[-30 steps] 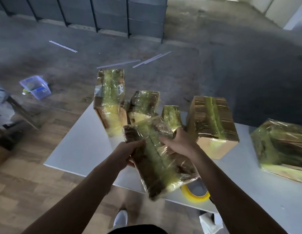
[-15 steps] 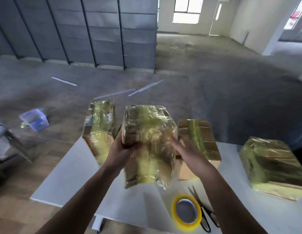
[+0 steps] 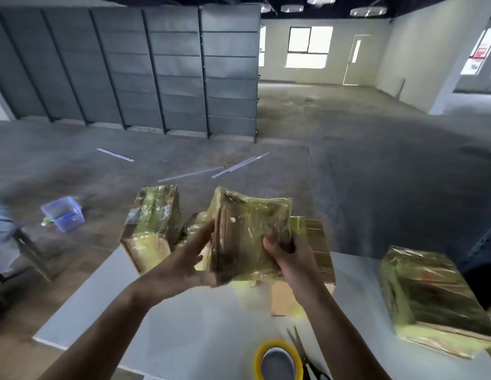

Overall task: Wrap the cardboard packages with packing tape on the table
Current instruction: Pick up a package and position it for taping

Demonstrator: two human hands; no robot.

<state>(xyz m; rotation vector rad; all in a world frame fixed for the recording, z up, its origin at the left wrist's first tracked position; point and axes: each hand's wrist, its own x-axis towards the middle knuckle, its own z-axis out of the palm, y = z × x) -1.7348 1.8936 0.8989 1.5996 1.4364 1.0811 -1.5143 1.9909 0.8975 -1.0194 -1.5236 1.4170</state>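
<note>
I hold a tape-wrapped cardboard package [image 3: 248, 231] in the air above the white table [image 3: 167, 330]. My right hand [image 3: 289, 255] grips its right lower edge, fingers curled round it. My left hand [image 3: 184, 259] supports its left side and bottom with fingers stretched along it. The yellow tape roll [image 3: 278, 362] lies at the table's near edge, with scissors [image 3: 302, 352] just right of it. More wrapped packages stand on the table: one at the back left [image 3: 152, 226], one behind my hands [image 3: 317, 242], one at the right [image 3: 431, 297].
A small wrapped package [image 3: 193, 229] shows partly behind my left hand. On the floor to the left sits a clear plastic tub [image 3: 62, 212]. White strips [image 3: 189, 174] lie on the concrete floor beyond the table. Grey partitions stand far back.
The view has tilted up. The held package has turned from upright to lying broader across, and my right hand now curls round its right edge.
</note>
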